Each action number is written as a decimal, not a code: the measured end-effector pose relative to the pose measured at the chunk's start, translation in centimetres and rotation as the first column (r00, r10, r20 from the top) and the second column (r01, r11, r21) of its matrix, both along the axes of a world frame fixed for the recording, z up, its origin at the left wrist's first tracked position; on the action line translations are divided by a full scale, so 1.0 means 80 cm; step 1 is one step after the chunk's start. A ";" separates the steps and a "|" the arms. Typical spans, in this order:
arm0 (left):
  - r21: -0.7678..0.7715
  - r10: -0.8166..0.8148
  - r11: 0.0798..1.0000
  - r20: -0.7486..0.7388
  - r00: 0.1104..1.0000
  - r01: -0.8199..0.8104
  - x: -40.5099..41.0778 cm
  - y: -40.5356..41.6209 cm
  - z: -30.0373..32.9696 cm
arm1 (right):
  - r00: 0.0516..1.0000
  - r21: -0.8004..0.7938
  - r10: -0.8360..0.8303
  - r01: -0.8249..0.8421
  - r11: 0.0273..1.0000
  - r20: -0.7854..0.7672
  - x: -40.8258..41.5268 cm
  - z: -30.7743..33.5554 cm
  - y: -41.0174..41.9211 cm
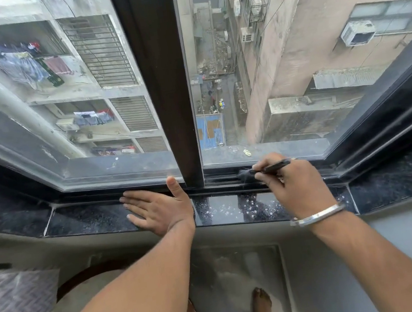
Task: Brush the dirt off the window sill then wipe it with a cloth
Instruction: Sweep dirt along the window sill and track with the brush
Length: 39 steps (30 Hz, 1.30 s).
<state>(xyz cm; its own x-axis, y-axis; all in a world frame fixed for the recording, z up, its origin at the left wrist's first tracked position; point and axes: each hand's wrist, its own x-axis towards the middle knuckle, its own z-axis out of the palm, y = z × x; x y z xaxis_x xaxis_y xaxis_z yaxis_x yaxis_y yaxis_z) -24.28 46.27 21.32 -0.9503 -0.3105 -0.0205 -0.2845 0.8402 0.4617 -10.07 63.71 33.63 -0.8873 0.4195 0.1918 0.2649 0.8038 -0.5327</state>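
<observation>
The window sill [222,210] is a dark speckled stone slab running below a black window frame. My right hand [290,184] grips a small black brush [259,171] by its handle, its bristles pressed into the sliding track [223,179] just right of the centre post. My left hand [157,209] lies flat on the sill left of the post, fingers spread and pointing left, thumb up against the frame. White specks of dirt dot the sill between the two hands. No cloth is in view.
A dark vertical window post [164,82] splits the glass. A grey patterned cushion [17,301] lies at lower left beside a round wooden-edged seat [86,289]. A bare foot [262,305] stands on the floor below. A metal bangle [317,215] circles the right wrist.
</observation>
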 end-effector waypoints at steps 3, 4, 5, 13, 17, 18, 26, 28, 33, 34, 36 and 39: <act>-0.012 -0.002 1.000 0.007 1.000 0.002 0.001 -0.001 0.000 | 0.999 -0.129 0.042 -0.038 0.991 0.031 -0.008 -0.010 -0.003; -0.015 -0.003 1.000 0.009 1.000 0.003 0.001 -0.002 0.000 | 0.996 -0.182 0.086 -0.080 0.980 0.028 -0.016 -0.015 -0.009; -0.018 -0.005 1.000 0.011 1.000 0.005 0.001 -0.002 0.001 | 0.990 -0.219 0.136 -0.127 0.967 0.028 -0.024 -0.021 -0.016; -0.021 -0.005 1.000 0.009 1.000 0.005 0.002 -0.005 0.001 | 0.980 -0.452 0.062 -0.142 0.881 -0.188 -0.069 -0.057 -0.051; -0.020 -0.003 1.000 0.010 1.000 0.003 0.003 -0.005 0.000 | 0.931 -0.710 -0.204 -0.077 0.700 -0.302 -0.047 -0.060 -0.039; -0.021 -0.003 1.000 0.008 1.000 0.003 0.003 -0.004 -0.001 | 0.929 -0.689 -0.210 -0.062 0.722 -0.304 -0.035 -0.061 -0.030; -0.035 -0.011 0.999 0.024 1.000 0.012 0.005 -0.007 0.001 | 0.974 -0.507 -0.128 0.017 0.862 -0.184 -0.020 -0.069 -0.020; -0.029 -0.014 0.999 0.018 1.000 0.015 0.006 -0.007 0.003 | 0.972 -0.580 -0.101 -0.041 0.814 -0.212 -0.045 -0.072 -0.046; -0.022 -0.016 1.000 0.030 0.999 0.017 0.006 -0.007 0.005 | 0.932 -0.674 -0.224 -0.028 0.738 -0.284 -0.036 -0.069 -0.042; -0.025 -0.018 1.000 0.031 0.999 0.019 0.006 -0.006 0.004 | 0.925 -0.661 -0.250 -0.002 0.751 -0.287 -0.021 -0.070 -0.030; -0.035 -0.015 0.999 0.034 0.999 0.016 0.006 -0.007 0.002 | 0.918 -0.622 -0.285 0.054 0.781 -0.278 0.007 -0.073 -0.012; -0.033 -0.011 0.999 0.036 0.999 0.012 0.007 -0.007 0.002 | 0.920 -0.622 -0.325 0.124 0.773 -0.220 0.011 -0.083 -0.022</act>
<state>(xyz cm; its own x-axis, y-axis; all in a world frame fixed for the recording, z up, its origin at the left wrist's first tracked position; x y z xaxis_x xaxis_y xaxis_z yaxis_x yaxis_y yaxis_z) -23.74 45.70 21.48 -0.9527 -0.3006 -0.0447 -0.2906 0.8580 0.4236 -9.17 61.94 27.00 -0.6925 0.7172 0.0785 0.1455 0.2454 -0.9584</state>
